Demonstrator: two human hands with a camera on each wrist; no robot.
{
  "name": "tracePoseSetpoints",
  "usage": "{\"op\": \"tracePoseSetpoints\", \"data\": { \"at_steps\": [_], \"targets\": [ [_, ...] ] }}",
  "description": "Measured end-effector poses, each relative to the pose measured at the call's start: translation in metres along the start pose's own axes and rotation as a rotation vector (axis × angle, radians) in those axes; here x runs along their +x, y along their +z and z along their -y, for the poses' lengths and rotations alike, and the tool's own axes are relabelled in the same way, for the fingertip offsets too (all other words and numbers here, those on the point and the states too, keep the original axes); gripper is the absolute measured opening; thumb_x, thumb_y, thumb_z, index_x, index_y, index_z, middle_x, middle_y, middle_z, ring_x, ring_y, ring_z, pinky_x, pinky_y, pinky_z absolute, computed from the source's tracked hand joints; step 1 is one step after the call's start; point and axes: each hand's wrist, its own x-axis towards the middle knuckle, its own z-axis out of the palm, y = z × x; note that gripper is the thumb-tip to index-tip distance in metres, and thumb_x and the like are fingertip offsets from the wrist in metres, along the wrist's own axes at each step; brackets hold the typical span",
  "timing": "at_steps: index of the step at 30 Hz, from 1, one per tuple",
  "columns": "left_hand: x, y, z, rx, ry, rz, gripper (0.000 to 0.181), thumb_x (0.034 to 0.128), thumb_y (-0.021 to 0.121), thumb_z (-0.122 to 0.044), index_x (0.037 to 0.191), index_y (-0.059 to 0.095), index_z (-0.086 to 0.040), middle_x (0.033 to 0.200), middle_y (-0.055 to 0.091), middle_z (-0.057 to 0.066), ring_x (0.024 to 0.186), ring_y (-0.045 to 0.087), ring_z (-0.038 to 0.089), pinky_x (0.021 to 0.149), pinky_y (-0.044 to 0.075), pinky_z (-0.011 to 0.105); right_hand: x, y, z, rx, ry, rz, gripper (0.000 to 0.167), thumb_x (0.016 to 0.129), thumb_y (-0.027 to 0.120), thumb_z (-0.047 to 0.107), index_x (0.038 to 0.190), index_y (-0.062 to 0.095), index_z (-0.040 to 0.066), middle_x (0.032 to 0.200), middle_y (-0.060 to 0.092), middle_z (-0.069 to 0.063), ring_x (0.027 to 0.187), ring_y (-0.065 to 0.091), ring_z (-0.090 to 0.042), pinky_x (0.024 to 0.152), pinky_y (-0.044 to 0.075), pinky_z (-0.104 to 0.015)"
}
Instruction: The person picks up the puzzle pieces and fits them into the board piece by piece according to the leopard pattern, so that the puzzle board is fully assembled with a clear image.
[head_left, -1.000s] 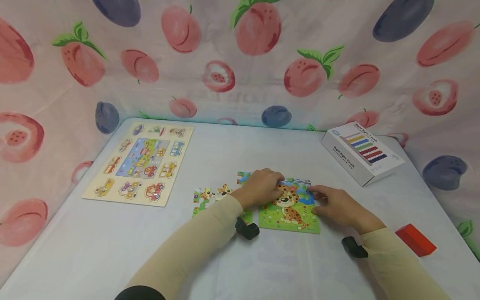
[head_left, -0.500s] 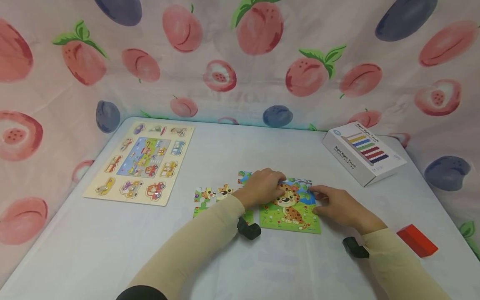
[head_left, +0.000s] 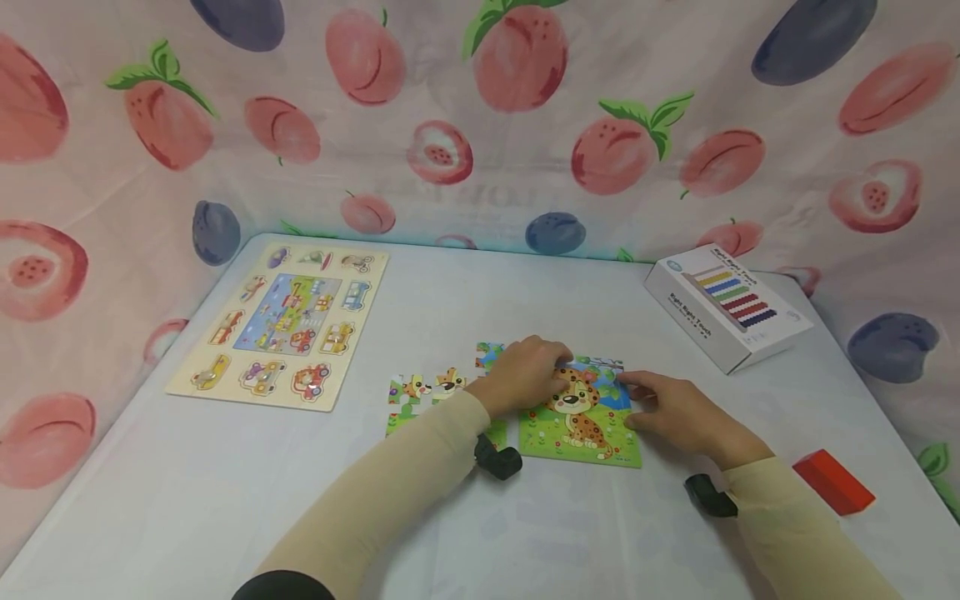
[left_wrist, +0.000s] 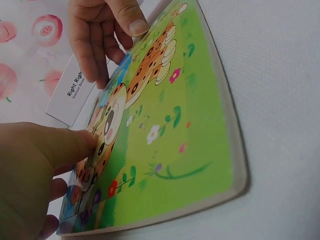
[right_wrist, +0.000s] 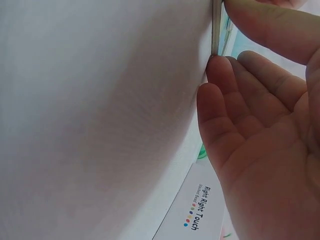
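A square jigsaw puzzle (head_left: 547, 437) with a leopard on grass lies flat on the white table. My left hand (head_left: 525, 375) grips its far left part; in the left wrist view the thumb (left_wrist: 72, 145) presses on the leopard's face, where seams stand slightly raised. The fingers bend past the board's far edge, partly hidden. At the right edge my right hand (head_left: 678, 412) touches the board with thumb and fingertips, its fingers loosely bent. In the right wrist view only a thin edge of the jigsaw (right_wrist: 216, 30) shows between the thumb and fingers.
Another animal jigsaw (head_left: 401, 408) lies left, partly behind my left forearm. A wooden vehicle puzzle board (head_left: 197, 379) is at the far left. A white toy box (head_left: 693, 321) stands back right, and a red block (head_left: 834, 482) lies beside my right sleeve.
The view shifts very slightly at first. Both hands keep their places on the leopard jigsaw, with no visible movement of it.
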Motion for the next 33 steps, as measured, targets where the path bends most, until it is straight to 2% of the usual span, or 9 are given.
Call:
{"op": "tracePoseSetpoints", "data": {
  "at_steps": [11,17,20,25,33],
  "targets": [
    [0.000,0.000,-0.001,0.011,-0.038,-0.030,0.032,0.0951,0.065,-0.023,0.125,0.069,-0.012,0.117,0.070,-0.001,0.103,0.059,0.018,0.089,0.048,0.035,0.001,-0.001,-0.001,0.002,-0.004,-0.006,0.066,0.090,0.075,0.018,0.147,0.046,0.003,0.135,0.056,-0.023,0.123,0.052,-0.043,0.100,0.043,-0.059],
    [-0.002,0.000,-0.003,-0.033,-0.060,-0.040,0.036,0.0944,0.067,-0.023,0.129,0.067,-0.013,0.118,0.068,-0.002,0.105,0.059,0.016,0.088,0.049,0.033,0.000,-0.001,0.000,0.015,0.007,0.005,0.067,0.090,0.076,0.019,0.148,0.046,0.004,0.135,0.056,-0.023,0.124,0.051,-0.042,0.101,0.042,-0.059],
    [-0.004,-0.007,-0.006,-0.064,-0.069,-0.051,0.038,0.0944,0.067,-0.023,0.131,0.065,-0.013,0.121,0.067,-0.002,0.110,0.058,0.017,0.092,0.047,0.034,0.000,-0.001,0.000,0.014,0.008,0.007,0.067,0.090,0.076,0.019,0.148,0.046,0.004,0.136,0.055,-0.023,0.125,0.051,-0.043,0.101,0.042,-0.059],
    [-0.009,-0.024,-0.007,-0.047,-0.087,-0.068,0.040,0.0952,0.069,-0.027,0.133,0.064,-0.015,0.126,0.066,-0.001,0.118,0.056,0.019,0.098,0.046,0.036,0.001,-0.001,0.000,0.015,0.021,0.008,0.067,0.090,0.075,0.018,0.148,0.046,0.004,0.139,0.054,-0.023,0.126,0.050,-0.044,0.101,0.042,-0.060],
    [-0.020,-0.041,0.008,-0.063,-0.125,-0.100,0.042,0.0954,0.070,-0.030,0.134,0.063,-0.014,0.127,0.065,-0.001,0.120,0.056,0.020,0.097,0.047,0.036,-0.001,0.001,0.000,0.007,0.004,0.001,0.066,0.089,0.076,0.017,0.147,0.046,0.002,0.137,0.054,-0.024,0.125,0.051,-0.044,0.100,0.043,-0.060]
  ]
}}
